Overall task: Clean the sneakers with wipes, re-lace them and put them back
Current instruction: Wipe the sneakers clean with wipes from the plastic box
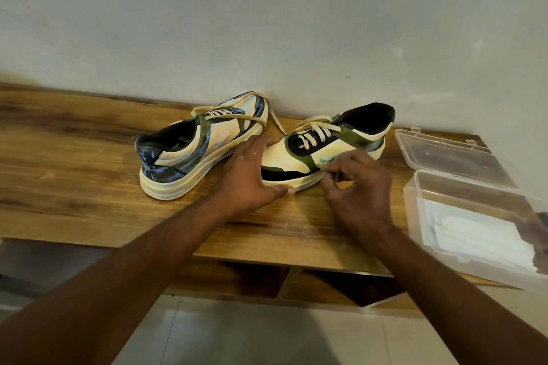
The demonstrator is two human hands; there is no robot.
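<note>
Two cream, green and black sneakers stand on a wooden shelf top (89, 157). The left sneaker (195, 151) has its heel toward me and its laces draped loosely over it. The right sneaker (323, 145) points its toe toward me. My left hand (252, 175) holds that sneaker's toe, thumb under the sole edge and fingers over the top. My right hand (355, 187) pinches a small pale wipe (327, 159) against the sneaker's side near the sole.
An open clear plastic box (474, 216) with white wipes (480, 234) inside sits at the right end of the shelf, its lid (444, 151) folded back. A grey wall rises right behind the sneakers. Open cubbies lie under the shelf, tiled floor below.
</note>
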